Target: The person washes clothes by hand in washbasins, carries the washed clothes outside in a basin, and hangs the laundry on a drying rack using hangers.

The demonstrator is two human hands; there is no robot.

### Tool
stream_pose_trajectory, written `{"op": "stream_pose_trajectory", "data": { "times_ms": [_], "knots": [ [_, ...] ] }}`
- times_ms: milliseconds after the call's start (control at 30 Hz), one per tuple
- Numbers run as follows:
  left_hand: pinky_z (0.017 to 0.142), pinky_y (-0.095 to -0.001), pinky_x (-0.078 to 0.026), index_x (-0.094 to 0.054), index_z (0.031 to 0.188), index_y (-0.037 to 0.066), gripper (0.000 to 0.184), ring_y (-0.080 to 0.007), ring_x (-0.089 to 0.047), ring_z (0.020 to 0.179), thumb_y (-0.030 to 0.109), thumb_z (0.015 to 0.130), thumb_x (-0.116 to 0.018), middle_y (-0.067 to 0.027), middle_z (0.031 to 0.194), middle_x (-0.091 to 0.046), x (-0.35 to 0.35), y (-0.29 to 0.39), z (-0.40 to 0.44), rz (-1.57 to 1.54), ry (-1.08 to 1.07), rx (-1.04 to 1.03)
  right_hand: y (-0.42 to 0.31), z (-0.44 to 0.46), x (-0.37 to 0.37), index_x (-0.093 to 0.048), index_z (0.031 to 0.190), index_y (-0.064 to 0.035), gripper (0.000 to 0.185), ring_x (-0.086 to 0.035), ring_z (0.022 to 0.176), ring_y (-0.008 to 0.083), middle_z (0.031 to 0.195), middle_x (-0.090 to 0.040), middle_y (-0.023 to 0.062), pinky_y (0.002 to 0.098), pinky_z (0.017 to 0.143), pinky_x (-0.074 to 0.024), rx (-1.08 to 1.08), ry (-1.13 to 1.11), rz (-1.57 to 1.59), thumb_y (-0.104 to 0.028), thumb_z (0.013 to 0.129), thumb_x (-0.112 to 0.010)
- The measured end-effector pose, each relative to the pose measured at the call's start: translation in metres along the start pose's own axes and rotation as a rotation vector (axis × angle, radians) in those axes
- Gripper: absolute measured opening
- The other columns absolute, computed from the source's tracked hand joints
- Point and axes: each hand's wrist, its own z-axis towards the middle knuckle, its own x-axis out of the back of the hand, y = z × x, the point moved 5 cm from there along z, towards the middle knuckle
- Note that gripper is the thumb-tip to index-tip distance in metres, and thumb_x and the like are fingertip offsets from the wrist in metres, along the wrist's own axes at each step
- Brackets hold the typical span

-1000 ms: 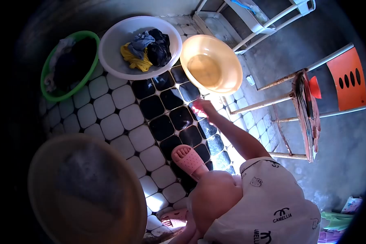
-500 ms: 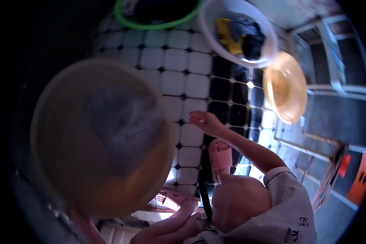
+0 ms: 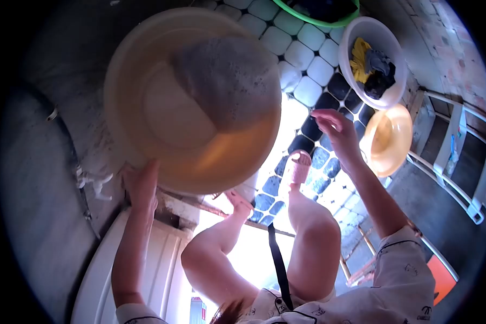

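A large yellowish basin fills the upper left of the head view, tilted. Greyish, foamy water is pooled toward its upper right side, and part of the bottom shows bare. My left hand is closed on the basin's lower left rim. Off to the right of the basin, my right hand hangs in the air over the dark tiles, fingers stretched and slightly apart, holding nothing.
A white basin with yellow, grey and black clothes stands upper right. Beside it is a small orange-yellow basin. A green-rimmed tub is at the top, a black hose and tap at left, a metal rack at right.
The view has shifted and brightened, so the basin sits higher and farther right. My left hand on its rim now shows clearly. My right hand appears higher and its fingers are straighter.
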Motion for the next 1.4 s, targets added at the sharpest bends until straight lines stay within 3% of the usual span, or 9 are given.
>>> {"op": "stream_pose_trajectory", "data": {
  "times_ms": [100, 200, 300, 433, 667, 767, 1033, 1233, 1400],
  "knots": [
    [0.072, -0.0304, -0.046, -0.041, 0.108, -0.009, 0.053, -0.0190, -0.054, 0.082, 0.010, 0.065, -0.066, -0.0129, 0.098, -0.055, -0.003, -0.006, -0.019, 0.058, 0.013, 0.249, -0.009, -0.081, 0.034, -0.061, 0.096, -0.0033, 0.017, -0.053, 0.080, 0.0078, 0.087, -0.062, 0.0023, 0.0217, 0.072, -0.0414, -0.181, 0.222, 0.087, -0.011, 0.083, -0.055],
    [0.067, -0.0324, -0.047, -0.043, 0.105, -0.010, 0.056, -0.0215, -0.056, 0.082, 0.018, 0.063, -0.068, -0.0160, 0.097, -0.055, 0.004, -0.050, -0.024, 0.176, 0.034, 0.271, 0.001, -0.185, 0.062, -0.061, 0.093, -0.0012, 0.015, -0.053, 0.074, 0.0072, 0.084, -0.061, 0.0021, 0.0211, 0.067, -0.0417, -0.337, 0.333, 0.068, -0.011, 0.083, -0.054],
    [0.066, -0.0353, -0.048, -0.051, 0.097, -0.012, 0.051, -0.0248, -0.060, 0.079, 0.022, 0.064, -0.068, -0.0204, 0.092, -0.059, -0.008, -0.066, -0.035, 0.168, 0.077, -0.062, -0.008, -0.298, 0.092, -0.060, 0.089, -0.0007, 0.015, -0.055, 0.075, 0.0077, 0.082, -0.062, 0.0037, 0.0225, 0.068, -0.0434, -0.433, 0.441, 0.116, -0.012, 0.084, -0.054],
    [0.066, -0.0363, -0.049, -0.057, 0.085, -0.013, 0.046, -0.0271, -0.062, 0.076, 0.026, 0.063, -0.068, -0.0238, 0.083, -0.061, -0.047, -0.005, -0.084, 0.457, 0.167, 0.038, 0.002, -0.406, 0.124, -0.060, 0.089, -0.0020, 0.015, -0.059, 0.075, 0.0098, 0.080, -0.063, 0.0047, 0.0237, 0.064, -0.0454, -0.524, 0.457, 0.054, -0.014, 0.084, -0.052],
    [0.063, -0.0391, -0.051, -0.060, 0.071, -0.009, 0.038, -0.0318, -0.063, 0.068, 0.027, 0.058, -0.066, -0.0201, 0.072, -0.063, -0.082, -0.057, -0.131, 0.532, 0.256, -0.170, 0.031, -0.483, 0.147, -0.059, 0.089, -0.0017, 0.016, -0.059, 0.075, 0.0121, 0.083, -0.062, 0.0045, 0.0237, 0.065, -0.0460, -0.523, 0.349, 0.289, -0.017, 0.086, -0.052],
    [0.064, -0.0371, -0.050, -0.059, 0.073, -0.009, 0.040, -0.0295, -0.063, 0.070, 0.028, 0.058, -0.067, -0.0198, 0.076, -0.063, -0.101, -0.047, -0.149, 0.828, 0.316, -0.060, 0.059, -0.548, 0.164, -0.059, 0.089, -0.0014, 0.017, -0.059, 0.075, 0.0126, 0.083, -0.062, 0.0052, 0.0245, 0.067, -0.0460, -0.642, 0.335, 0.198, -0.017, 0.086, -0.051],
    [0.061, -0.0382, -0.049, -0.061, 0.072, -0.008, 0.032, -0.0296, -0.063, 0.067, 0.022, 0.060, -0.062, -0.0189, 0.074, -0.063, -0.106, -0.047, -0.220, 0.611, 0.329, -0.118, 0.108, -0.684, 0.164, -0.059, 0.089, -0.0029, 0.018, -0.060, 0.076, 0.0146, 0.083, -0.063, 0.0064, 0.0279, 0.068, -0.0462, -1.003, 0.467, 0.328, -0.018, 0.084, -0.051],
    [0.060, -0.0411, -0.050, -0.059, 0.067, -0.011, 0.031, -0.0354, -0.062, 0.066, 0.019, 0.058, -0.056, -0.0247, 0.069, -0.061, -0.137, -0.038, -0.291, 0.689, 0.169, -0.224, 0.100, -0.732, 0.129, -0.059, 0.090, -0.0024, 0.018, -0.060, 0.076, 0.0152, 0.084, -0.062, 0.0063, 0.0282, 0.067, -0.0468, -0.936, 0.433, 0.362, -0.017, 0.084, -0.050],
    [0.061, -0.0434, -0.051, -0.056, 0.082, -0.011, 0.040, -0.0380, -0.061, 0.066, 0.022, 0.059, -0.057, -0.0255, 0.074, -0.060, -0.190, -0.042, -0.359, 0.844, 0.021, -0.372, 0.094, -0.755, 0.119, -0.058, 0.091, -0.0023, 0.018, -0.060, 0.078, 0.0155, 0.084, -0.063, 0.0069, 0.0287, 0.068, -0.0468, -0.948, 0.460, 0.388, -0.017, 0.085, -0.050]
  ]
}}
